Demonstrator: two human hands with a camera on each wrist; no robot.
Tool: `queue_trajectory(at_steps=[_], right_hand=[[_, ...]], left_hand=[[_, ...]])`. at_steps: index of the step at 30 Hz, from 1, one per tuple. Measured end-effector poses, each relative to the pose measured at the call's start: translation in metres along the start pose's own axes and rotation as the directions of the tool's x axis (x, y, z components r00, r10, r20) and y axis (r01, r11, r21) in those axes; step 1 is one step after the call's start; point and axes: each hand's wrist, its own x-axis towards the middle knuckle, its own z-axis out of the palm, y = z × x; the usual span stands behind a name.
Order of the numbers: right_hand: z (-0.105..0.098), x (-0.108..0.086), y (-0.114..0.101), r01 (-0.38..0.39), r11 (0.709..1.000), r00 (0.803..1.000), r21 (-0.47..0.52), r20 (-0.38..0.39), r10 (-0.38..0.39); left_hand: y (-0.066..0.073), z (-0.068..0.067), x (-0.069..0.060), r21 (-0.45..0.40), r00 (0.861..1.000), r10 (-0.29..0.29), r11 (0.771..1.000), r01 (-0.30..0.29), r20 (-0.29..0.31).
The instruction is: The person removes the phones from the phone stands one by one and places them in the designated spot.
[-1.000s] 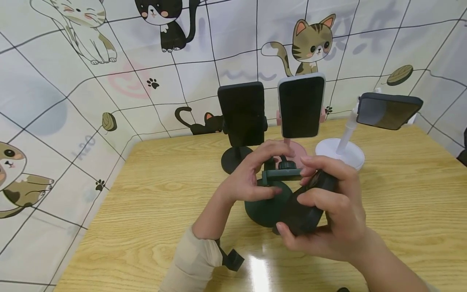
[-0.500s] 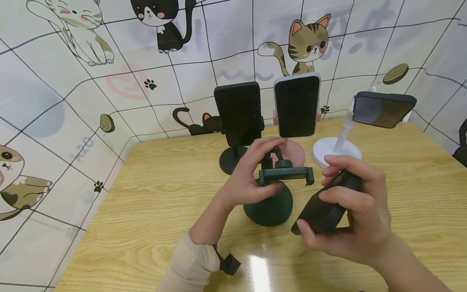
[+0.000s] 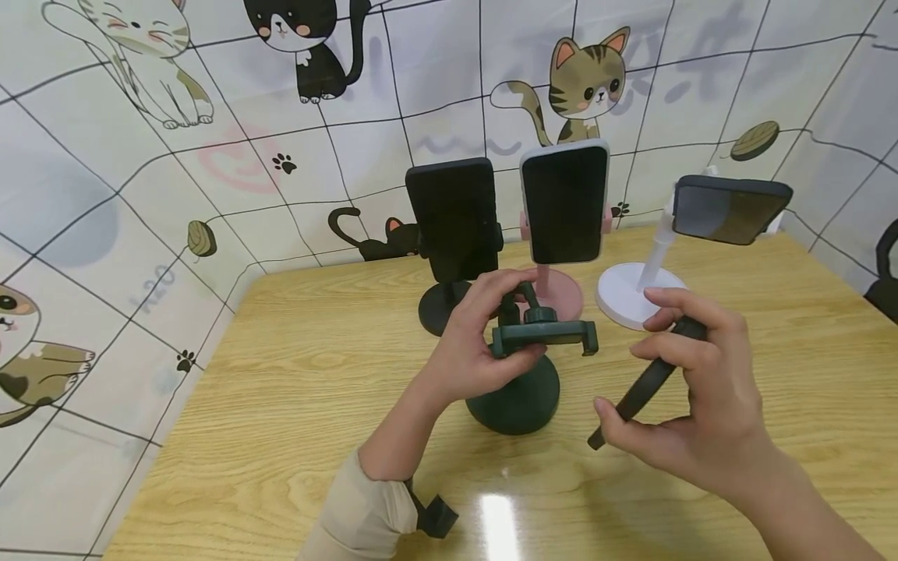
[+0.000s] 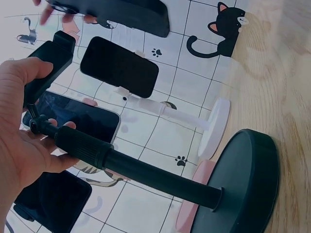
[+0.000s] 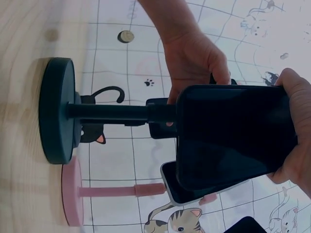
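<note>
I've got the left hand (image 3: 470,343) wrapped round the upper part of the dark green phone stand (image 4: 155,175), thumb against its clamp (image 3: 547,335). The right hand (image 3: 715,389) grips a dark smartphone (image 3: 645,389) by the edges, near the clamp, not touching it. Imo the trick's letting the left brace things so the base (image 3: 519,401) sits flat, and squaring the phone up with fingertips clear of the clamp's hooks. Headcount: two hands; four stands (that one, a black stand (image 3: 438,310), a pink stand (image 3: 567,300), a white stand (image 3: 624,296)); four phones, one held, plus an upright black phone (image 3: 452,218), a pale-framed phone (image 3: 565,202) and a sideways phone (image 3: 730,210), all mounted.
</note>
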Motion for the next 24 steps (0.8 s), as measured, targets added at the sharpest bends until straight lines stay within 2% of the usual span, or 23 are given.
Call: queue_trajectory(at_steps=[2,5,8,10,12,14,16,20,24], right_hand=[[0.0,0.02,-0.021,-0.053,0.997,0.997,-0.055,0.061,0.056],[0.003,0.062,-0.065,-0.124,0.981,0.979,-0.152,0.144,0.146],[0.009,0.094,-0.098,-0.195,0.953,0.953,-0.233,0.185,0.24],[0.011,0.103,-0.108,-0.245,0.931,0.927,-0.271,0.217,0.307],[0.012,0.105,-0.111,-0.307,0.901,0.889,-0.307,0.246,0.387],[0.012,0.104,-0.11,-0.359,0.866,0.843,-0.348,0.278,0.461],[0.012,0.102,-0.108,-0.404,0.824,0.788,-0.398,0.306,0.535],[0.014,0.096,-0.1,-0.453,0.757,0.7,-0.471,0.338,0.629],[0.018,0.094,-0.089,-0.493,0.693,0.586,-0.526,0.388,0.712]], left_hand=[[0.0,0.0,0.0,0.002,1.0,-0.002,1.0,0.002,0.002],[0.001,0.001,0.0,0.01,1.0,-0.008,1.0,0.008,0.007],[0.002,0.001,0.0,0.013,1.0,-0.014,1.0,0.014,0.008],[0.002,0.001,-0.001,0.015,1.0,-0.015,1.0,0.015,0.009],[0.002,0.0,-0.001,0.017,1.0,-0.01,1.0,0.01,0.011],[0.002,0.0,-0.002,0.02,1.0,0.002,1.0,-0.002,0.014],[0.002,-0.001,-0.004,0.027,1.0,0.011,1.0,-0.011,0.013],[0.004,-0.005,-0.007,0.025,1.0,0.013,1.0,-0.013,-0.002],[0.008,-0.013,-0.01,0.004,1.0,0.003,1.0,-0.003,-0.009]])
